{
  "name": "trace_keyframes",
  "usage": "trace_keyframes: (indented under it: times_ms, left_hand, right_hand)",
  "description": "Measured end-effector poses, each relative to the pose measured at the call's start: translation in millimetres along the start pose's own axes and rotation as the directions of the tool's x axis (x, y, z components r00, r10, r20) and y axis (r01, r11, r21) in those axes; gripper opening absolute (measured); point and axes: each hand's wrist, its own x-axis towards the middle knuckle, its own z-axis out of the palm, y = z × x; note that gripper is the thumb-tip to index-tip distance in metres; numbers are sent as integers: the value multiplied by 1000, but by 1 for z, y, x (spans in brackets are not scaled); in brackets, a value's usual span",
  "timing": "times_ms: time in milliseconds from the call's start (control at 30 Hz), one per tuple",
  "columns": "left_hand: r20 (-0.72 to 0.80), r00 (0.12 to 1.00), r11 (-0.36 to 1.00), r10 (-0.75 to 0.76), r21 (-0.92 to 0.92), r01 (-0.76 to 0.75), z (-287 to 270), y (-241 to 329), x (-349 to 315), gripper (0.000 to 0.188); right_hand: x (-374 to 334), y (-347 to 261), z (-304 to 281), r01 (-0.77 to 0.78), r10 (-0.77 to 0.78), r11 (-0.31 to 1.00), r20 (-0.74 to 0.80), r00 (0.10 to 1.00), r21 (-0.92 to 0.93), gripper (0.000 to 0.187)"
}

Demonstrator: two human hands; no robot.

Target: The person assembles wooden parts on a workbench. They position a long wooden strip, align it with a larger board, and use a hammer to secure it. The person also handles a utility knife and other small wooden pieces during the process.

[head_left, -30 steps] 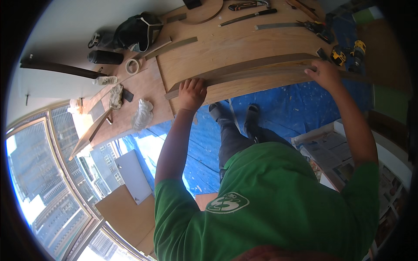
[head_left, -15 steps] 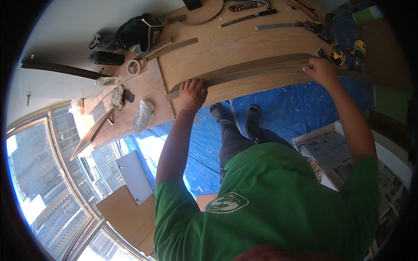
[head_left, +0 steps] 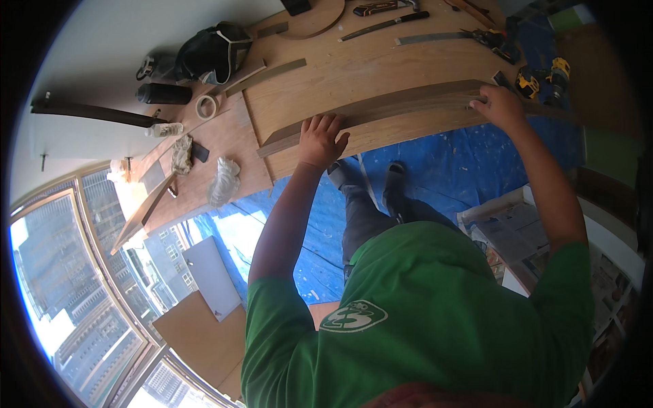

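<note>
A long brown wooden strip lies along the near edge of the plywood worktop, its left end angled. My left hand rests on the strip left of its middle, fingers laid over the wood and thumb spread away. Near the strip's right end, my right hand is closed on the wood, its thumb and fingertips at the near edge. Whether anything small is also in that hand cannot be made out.
Farther back lie a handsaw, a metal ruler and a black bag. A tape roll and a black bottle sit at left. Yellow-black drills stand at right. Blue sheeting covers the floor.
My left hand has shifted right along the strip, and its thumb now stands out from the fingers. My right hand stays near the strip's right end.
</note>
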Motion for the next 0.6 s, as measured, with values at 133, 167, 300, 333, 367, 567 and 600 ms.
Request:
trace_keyframes:
  times_ms: [133, 167, 300, 333, 367, 567, 600]
  left_hand:
    - [29, 1000, 999, 5, -37, -4, 16, 18, 17, 42]
    - [24, 1000, 999, 13, -36, -12, 18, 20, 20, 41]
    - [19, 1000, 1000, 25, -12, -25, 26, 19, 25, 34]
    - [12, 999, 999, 33, -14, -32, 25, 19, 25, 33]
    - [4, 999, 999, 40, -16, -39, 25, 19, 26, 32]
    - [18, 1000, 1000, 14, -26, -13, 29, 18, 26, 30]
    - [13, 1000, 999, 12, -31, -12, 29, 18, 26, 30]
  right_hand:
    - [0, -1, -1, -8, 8, 1000, -2, 1000, 7, 37]
    - [0, 0, -1, -7, 7, 1000, 6, 1000, 11, 37]
    - [0, 4, 3, 5, -4, 999, -25, 1000, 42, 37]
    - [1, 5, 4, 6, -5, 999, -28, 1000, 38, 37]
    - [2, 6, 6, 7, -6, 999, -31, 1000, 34, 37]
    - [4, 8, 9, 10, -9, 1000, -36, 999, 25, 37]
    - [4, 6, 8, -1, 2, 999, -27, 1000, 32, 37]
